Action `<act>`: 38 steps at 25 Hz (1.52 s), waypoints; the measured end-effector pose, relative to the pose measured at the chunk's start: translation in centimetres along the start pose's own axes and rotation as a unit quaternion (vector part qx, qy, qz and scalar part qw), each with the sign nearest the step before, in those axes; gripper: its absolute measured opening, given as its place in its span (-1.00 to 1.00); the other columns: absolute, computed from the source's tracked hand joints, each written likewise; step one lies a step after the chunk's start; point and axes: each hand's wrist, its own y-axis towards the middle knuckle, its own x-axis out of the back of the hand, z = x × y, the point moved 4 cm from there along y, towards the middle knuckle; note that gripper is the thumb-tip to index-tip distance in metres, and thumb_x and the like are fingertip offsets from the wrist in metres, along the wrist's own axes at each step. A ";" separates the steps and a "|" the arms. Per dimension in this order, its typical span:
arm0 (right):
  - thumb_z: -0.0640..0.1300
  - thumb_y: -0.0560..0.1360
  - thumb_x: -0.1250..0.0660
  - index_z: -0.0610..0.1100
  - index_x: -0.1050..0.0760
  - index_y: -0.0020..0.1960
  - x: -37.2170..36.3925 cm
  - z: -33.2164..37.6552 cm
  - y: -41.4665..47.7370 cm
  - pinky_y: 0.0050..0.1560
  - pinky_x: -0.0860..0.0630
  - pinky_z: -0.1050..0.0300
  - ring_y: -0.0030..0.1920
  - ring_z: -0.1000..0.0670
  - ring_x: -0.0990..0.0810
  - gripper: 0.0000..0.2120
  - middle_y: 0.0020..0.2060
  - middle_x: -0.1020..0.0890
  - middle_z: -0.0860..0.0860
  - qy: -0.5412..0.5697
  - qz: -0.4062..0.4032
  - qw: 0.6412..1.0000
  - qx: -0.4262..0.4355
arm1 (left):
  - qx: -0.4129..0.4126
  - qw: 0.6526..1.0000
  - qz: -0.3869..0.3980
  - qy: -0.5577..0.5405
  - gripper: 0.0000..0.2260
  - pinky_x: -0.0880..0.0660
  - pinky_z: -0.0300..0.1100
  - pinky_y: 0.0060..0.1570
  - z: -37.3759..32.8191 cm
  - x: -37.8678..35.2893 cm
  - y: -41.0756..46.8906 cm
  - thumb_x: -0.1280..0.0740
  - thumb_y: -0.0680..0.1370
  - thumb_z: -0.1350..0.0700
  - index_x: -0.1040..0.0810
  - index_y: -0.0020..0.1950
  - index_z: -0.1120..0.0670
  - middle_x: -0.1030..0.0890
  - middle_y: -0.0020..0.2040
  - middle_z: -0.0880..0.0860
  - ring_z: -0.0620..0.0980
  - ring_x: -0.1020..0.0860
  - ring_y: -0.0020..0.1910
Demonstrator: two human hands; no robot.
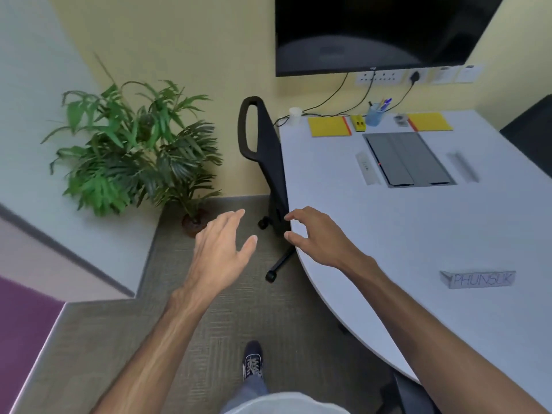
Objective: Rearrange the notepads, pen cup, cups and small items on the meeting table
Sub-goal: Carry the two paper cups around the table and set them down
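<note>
At the far end of the white meeting table lie two yellow notepads, one on the left and one on the right. Between them stand a small yellow item and a blue pen cup holding pens. A white paper cup stands at the far left corner, and a small grey item lies beside the right notepad. My left hand hovers open over the floor. My right hand is open above the table's near left edge, fingers curled, holding nothing.
A black office chair is tucked against the table's left side. A potted plant stands in the corner. A grey cable hatch is set in the table, with name cards around it. A dark screen hangs above.
</note>
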 end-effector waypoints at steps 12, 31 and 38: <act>0.04 0.61 -0.32 0.00 -0.41 0.42 4.6 -5.6 15.6 0.29 -0.50 -0.04 0.29 -0.06 -0.54 -0.60 0.34 -0.53 -0.03 0.025 -0.092 0.987 -0.130 | -0.122 0.986 0.063 -0.090 -0.46 -0.30 -0.14 0.35 1.6 -2.7 22.8 -0.28 0.59 -0.11 -0.25 0.54 -0.04 -0.36 0.49 -0.06 -0.08 -0.33 0.45; -0.03 0.63 -0.30 -0.12 -0.29 0.54 9.6 -21.8 40.1 0.38 -0.40 -0.06 0.41 -0.13 -0.43 -0.48 0.44 -0.44 -0.12 0.052 -0.079 0.982 -0.161 | 0.038 0.942 0.125 -0.308 -0.35 -0.40 -0.16 0.26 -1.6 -15.8 55.0 -0.47 0.50 0.01 -0.25 0.52 -0.03 -0.43 0.42 -0.03 -0.10 -0.44 0.33; 0.02 0.66 -0.22 -0.11 -0.08 0.63 6.7 -28.2 46.4 0.53 -0.16 -0.08 0.63 -0.13 -0.05 -0.37 0.63 -0.07 -0.14 -0.040 -0.020 0.979 -0.201 | 0.079 0.920 0.195 -0.331 -0.27 -0.35 -0.19 0.18 0.5 -25.2 64.1 -0.49 0.48 0.03 -0.19 0.55 0.01 -0.39 0.44 0.04 -0.05 -0.40 0.37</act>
